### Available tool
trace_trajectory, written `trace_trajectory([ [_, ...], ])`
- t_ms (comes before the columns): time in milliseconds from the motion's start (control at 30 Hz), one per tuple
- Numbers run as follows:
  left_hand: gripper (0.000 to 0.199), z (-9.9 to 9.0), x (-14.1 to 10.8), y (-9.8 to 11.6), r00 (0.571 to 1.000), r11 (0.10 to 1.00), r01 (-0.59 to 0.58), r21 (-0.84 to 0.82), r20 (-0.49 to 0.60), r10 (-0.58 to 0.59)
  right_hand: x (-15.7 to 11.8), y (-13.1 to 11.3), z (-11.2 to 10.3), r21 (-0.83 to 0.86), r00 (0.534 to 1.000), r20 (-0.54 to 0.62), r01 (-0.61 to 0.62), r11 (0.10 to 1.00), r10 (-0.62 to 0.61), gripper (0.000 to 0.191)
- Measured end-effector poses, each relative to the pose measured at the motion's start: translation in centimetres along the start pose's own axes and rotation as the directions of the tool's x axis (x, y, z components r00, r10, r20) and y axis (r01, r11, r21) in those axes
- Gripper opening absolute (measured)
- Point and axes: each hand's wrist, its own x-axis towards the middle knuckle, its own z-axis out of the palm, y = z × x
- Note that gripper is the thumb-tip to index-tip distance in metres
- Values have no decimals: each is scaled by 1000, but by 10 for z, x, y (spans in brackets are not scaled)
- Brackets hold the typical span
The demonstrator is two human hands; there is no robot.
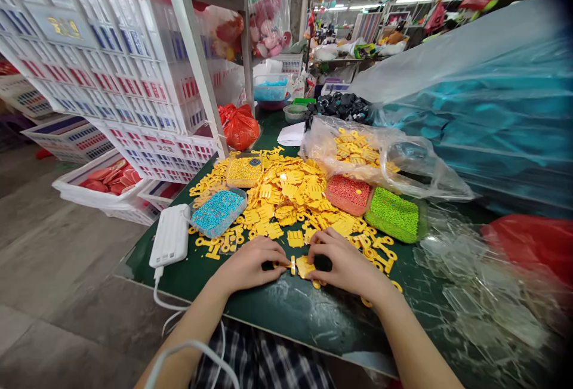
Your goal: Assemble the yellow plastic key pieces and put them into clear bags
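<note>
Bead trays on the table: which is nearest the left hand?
The blue-bead tray, beside the white power bank; the yellow beads, red beads and green beads all lie farther from the left hand.

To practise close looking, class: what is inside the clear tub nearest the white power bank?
Small blue beads show inside the clear tub; their top layer covers the bottom, so what lies underneath cannot be seen.

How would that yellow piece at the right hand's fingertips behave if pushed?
The yellow piece looks small and thin, so probably light. Its flat shape suggests sliding, not rolling. Holding its shape, it seems fairly stiff.
</note>
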Motion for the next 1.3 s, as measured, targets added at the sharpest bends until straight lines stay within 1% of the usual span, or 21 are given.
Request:
trace_trajectory([
  [67, 15, 1, 0, 0, 1000, 1000, 4, 6, -1, -4, 4, -2, 6, -11, 1000, -22, -21, 1000, 21, 20],
  [167, 16, 2, 0, 0, 999, 999, 15, 32, -32, -14, 7, -5, 13, -15, 998, -56, -20, 1000, 19, 21],
  [267, 17, 5, 1, 1, 999, 999, 4, 52, -45, -2, 4, -3, 11, -23, 997, -72, -12, 1000, 10, 28],
  [333, 18, 7, 4, 2, 999, 998, -15, 64, -38, 17, 0, 1, 7, -49, 997, -73, -37, 998, 33, 35],
  [367, 19, 8, 6, 3, 999, 997, -26, 74, -32, 29, -3, 3, 6, -66, 996, -72, -53, 996, 48, 36],
  [467, 19, 12, 12, 4, 998, 991, -62, 116, -9, 64, -5, 9, 6, -104, 996, -58, -67, 992, 61, 28],
  [567, 19, 11, 13, 4, 998, 986, -69, 155, 5, 69, -2, 8, 13, -96, 997, -67, -50, 994, 44, 22],
  [733, 19, 8, 5, 4, 998, 975, -35, 218, -43, 45, 5, 2, 24, -62, 996, -90, -4, 998, -2, 20],
  [867, 23, 8, 0, 7, 997, 956, -46, 288, -54, 64, 8, 3, 24, -29, 996, -74, 41, 999, -43, 18],
  [933, 25, -2, 0, 6, 992, 955, -46, 292, -95, 77, 8, 3, 22, -22, 997, -62, 50, 999, -51, 17],
  [967, 25, -12, 0, 3, 986, 955, -20, 296, -153, 67, 8, 2, 21, -19, 997, -53, 51, 999, -52, 17],
  [1000, 26, -25, 0, -1, 972, 953, 35, 301, -233, 38, 9, 2, 20, -16, 998, -45, 51, 999, -51, 17],
  [1033, 27, -41, 0, -7, 940, 943, 125, 308, -340, -13, 9, 1, 19, -12, 998, -37, 49, 999, -49, 17],
  [1067, 29, -58, 0, -15, 890, 917, 243, 315, -448, -82, 9, 1, 19, -9, 998, -29, 46, 999, -46, 18],
  [1100, 31, -76, -1, -24, 828, 874, 378, 307, -535, -171, 10, 0, 18, -7, 999, -24, 44, 999, -44, 19],
  [1133, 33, -92, -1, -33, 758, 802, 520, 293, -591, -275, 10, -1, 18, -4, 999, -21, 42, 999, -43, 20],
  [1167, 34, -107, -1, -42, 734, 726, 614, 310, -563, -381, 10, -1, 17, -1, 999, -20, 40, 999, -40, 21],
  [1200, 34, -118, -1, -51, 746, 679, 645, 350, -478, -463, 11, -1, 17, 2, 999, -18, 37, 999, -37, 22],
  [1233, 31, -126, 0, -59, 759, 666, 646, 373, -409, -506, 11, -1, 17, 6, 999, -12, 34, 999, -34, 22],
  [1300, 27, -131, 1, -71, 791, 674, 609, 417, -254, -557, 11, -2, 16, 17, 1000, 2, 27, 999, -27, 22],
])
